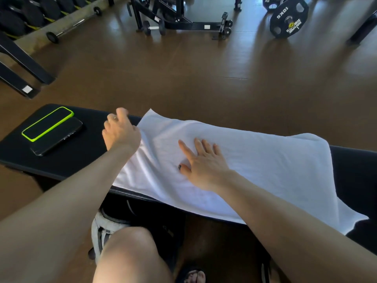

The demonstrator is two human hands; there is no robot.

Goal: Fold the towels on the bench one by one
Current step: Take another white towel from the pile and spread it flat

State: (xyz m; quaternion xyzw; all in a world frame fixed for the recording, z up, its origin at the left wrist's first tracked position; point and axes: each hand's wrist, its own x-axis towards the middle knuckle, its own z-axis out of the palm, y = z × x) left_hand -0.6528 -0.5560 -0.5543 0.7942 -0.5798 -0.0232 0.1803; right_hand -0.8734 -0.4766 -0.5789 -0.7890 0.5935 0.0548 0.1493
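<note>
Head view: white towel (255, 160) spread across black counter (91, 160), right corner hanging over near edge. Right hand (204, 162) pressed flat on towel, fingers straight. Left hand (120, 129) at towel's left edge; grip unclear, blurred. Two phones (51, 129) at counter's left end.

Towel (255, 160) spread on bench (85, 160) center-right, two phones (51, 129) on bench left end, right hand (204, 162) flat on towel, left hand (120, 131) at towel's left edge, weight plate (288, 18) on floor behind.
</note>
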